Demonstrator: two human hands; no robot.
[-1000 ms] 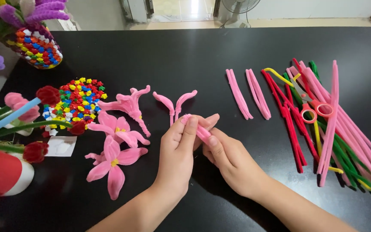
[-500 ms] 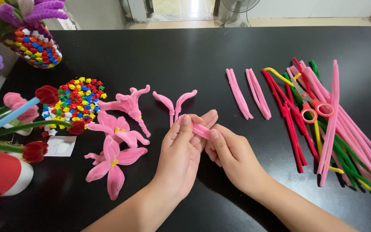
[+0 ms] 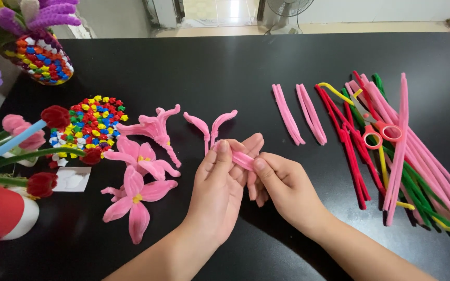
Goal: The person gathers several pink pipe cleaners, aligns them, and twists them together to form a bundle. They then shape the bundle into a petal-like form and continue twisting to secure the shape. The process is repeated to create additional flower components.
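L hand [image 3: 220, 187] and R hand [image 3: 282, 187] meet at table centre, both pinched on one pink pipe-cleaner piece [image 3: 241, 158] — held above the black table [image 3: 246, 67], fingers narrow. Open room: bare surface ahead toward the far edge and along the near edge by the wrists. Right side crowded w/ pipe-cleaner pile [image 3: 407, 156] and pink-handled scissors [image 3: 378, 130]. Left: pink flowers [image 3: 136, 182], beaded vase [image 3: 42, 57], small white card [image 3: 73, 178] lying flat nr the left edge.

A single head-worn camera looks steeply down from close above the glossy black tabletop [image 3: 225, 67], facing forward across it toward the pale tiled floor [image 3: 339, 26] beyond.
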